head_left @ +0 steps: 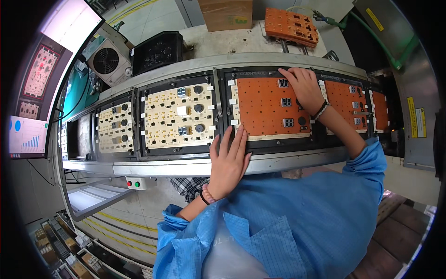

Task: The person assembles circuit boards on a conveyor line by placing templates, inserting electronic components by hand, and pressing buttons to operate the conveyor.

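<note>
An orange circuit board [260, 111] rests on a cream-coloured panel in a black carrier frame [274, 146] in front of me. Three digit displays run down its right part, with a round black buzzer [302, 121] beside the nearest one. My left hand [226, 162] lies with outstretched fingers at the board's near left corner, the fingertips on its edge and a white clip. Over the far right corner my right hand [306, 88] lies with its fingers extended, covering part of that edge. Neither hand shows anything held in it.
Cream boards [160, 111] with displays and buzzers sit in frames to the left; another orange board [341, 100] lies right. Beyond the rail are stacked orange boards [291, 28], a black bin [158, 52] and a cardboard box [226, 14]. A monitor [35, 93] stands far left.
</note>
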### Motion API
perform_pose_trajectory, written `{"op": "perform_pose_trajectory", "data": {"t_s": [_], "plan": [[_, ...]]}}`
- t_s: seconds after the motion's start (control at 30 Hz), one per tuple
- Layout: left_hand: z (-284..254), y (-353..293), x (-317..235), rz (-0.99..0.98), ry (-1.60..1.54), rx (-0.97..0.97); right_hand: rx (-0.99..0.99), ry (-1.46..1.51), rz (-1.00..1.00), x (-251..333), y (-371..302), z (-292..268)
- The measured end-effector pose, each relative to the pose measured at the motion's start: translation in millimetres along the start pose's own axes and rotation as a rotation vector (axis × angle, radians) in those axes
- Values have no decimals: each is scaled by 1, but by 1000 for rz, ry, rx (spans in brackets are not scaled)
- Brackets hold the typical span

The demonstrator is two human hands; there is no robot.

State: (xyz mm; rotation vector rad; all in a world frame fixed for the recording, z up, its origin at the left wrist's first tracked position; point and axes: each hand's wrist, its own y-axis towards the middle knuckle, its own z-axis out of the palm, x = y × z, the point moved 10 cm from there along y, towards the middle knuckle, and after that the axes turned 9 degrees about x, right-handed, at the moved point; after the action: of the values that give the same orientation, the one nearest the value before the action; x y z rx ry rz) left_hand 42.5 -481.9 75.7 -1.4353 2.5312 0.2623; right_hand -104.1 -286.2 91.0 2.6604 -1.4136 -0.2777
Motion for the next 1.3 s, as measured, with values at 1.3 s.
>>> {"op": "perform_pose_trajectory", "data": {"t_s": [1.3], "plan": [[-27, -30, 32, 152, -351, -188, 142, 392, 146, 26, -90, -55]]}}
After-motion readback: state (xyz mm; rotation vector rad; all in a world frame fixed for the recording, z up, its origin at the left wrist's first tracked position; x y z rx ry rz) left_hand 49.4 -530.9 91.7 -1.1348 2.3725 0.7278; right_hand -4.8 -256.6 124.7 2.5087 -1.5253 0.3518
